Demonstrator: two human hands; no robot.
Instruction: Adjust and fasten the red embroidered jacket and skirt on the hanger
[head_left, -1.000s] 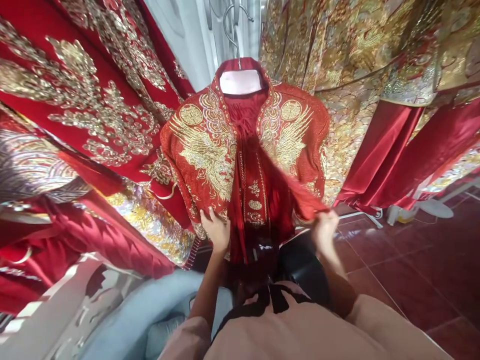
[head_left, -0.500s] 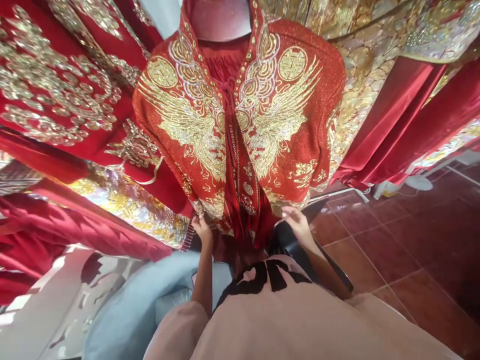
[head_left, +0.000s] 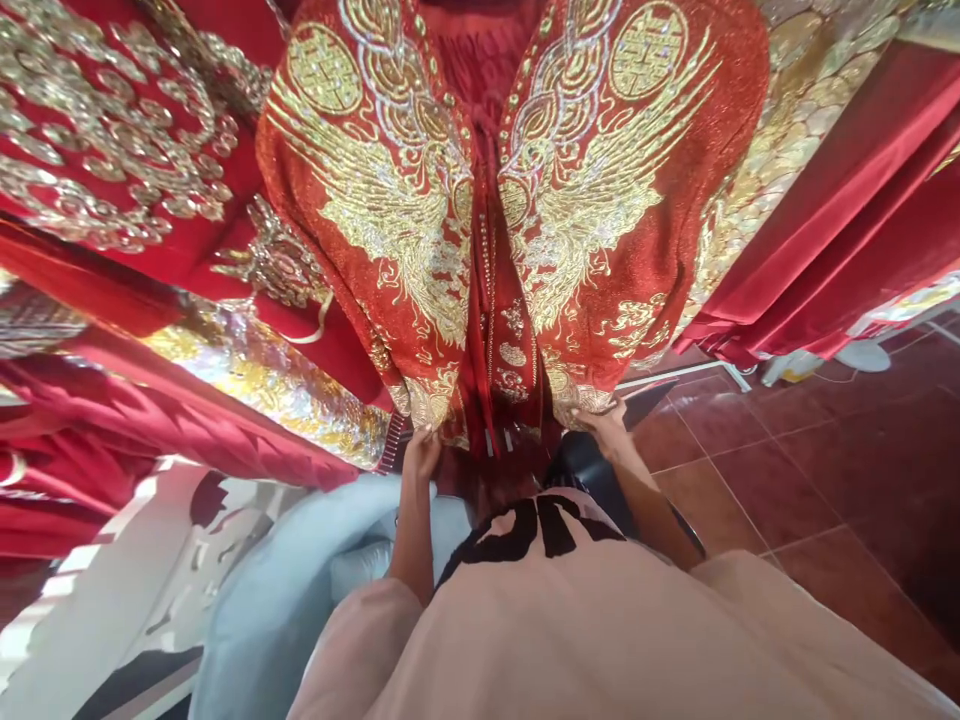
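A red jacket [head_left: 600, 240] with gold embroidered wings and round emblems hangs in front of me, its front edges parted. Between them shows a dark red inner garment [head_left: 499, 360] with gold beadwork and a tied ribbon at the neck. My left hand [head_left: 422, 452] is closed on the lower hem of the jacket's left side in view. At the opposite hem, my right hand [head_left: 606, 430] pinches the gold-trimmed edge. Both hands are low, near my waist, and their fingertips are partly hidden by the cloth.
Red garments with sequins [head_left: 97, 130] hang on the left, and red drapes [head_left: 832, 220] with gold scaled cloth on the right. A pale blue rounded seat [head_left: 262, 590] stands at lower left beside a white cut-out panel [head_left: 187, 560]. Reddish tiles [head_left: 810, 480] cover the floor.
The jacket now appears larger and closer, its collar top out of view. My left hand has shifted slightly right along the hem; my right hand now sits more under its edge.
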